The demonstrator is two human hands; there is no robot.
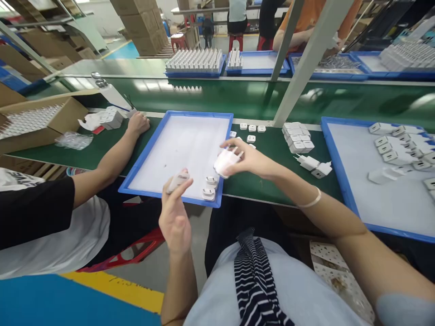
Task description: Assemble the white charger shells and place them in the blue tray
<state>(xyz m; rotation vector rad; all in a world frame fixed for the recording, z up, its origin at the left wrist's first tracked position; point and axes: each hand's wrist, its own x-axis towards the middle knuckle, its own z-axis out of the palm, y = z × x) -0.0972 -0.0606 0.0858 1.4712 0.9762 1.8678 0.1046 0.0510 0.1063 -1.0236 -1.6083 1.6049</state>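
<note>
My left hand (176, 217) pinches a small white charger part (178, 181) between its fingers, above the near edge of a blue-rimmed tray (136, 165). In my right hand (246, 156) is a white charger plug (227, 161), its two pins pointing to the right, over the tray's right rim. Two white plug pieces (210, 188) lie in the tray's near right corner, between my hands. Several small white charger blocks (252, 128) stand on the green bench just past my right hand. The two held pieces are apart.
To the right sit a stack of white charger blocks (297, 137), two loose plugs (314, 165) and a second blue tray (362, 181) with chargers. At left, a co-worker's arm (107, 165) rests by a carton (50, 127). A slanted metal post (299, 86) rises behind the bench edge.
</note>
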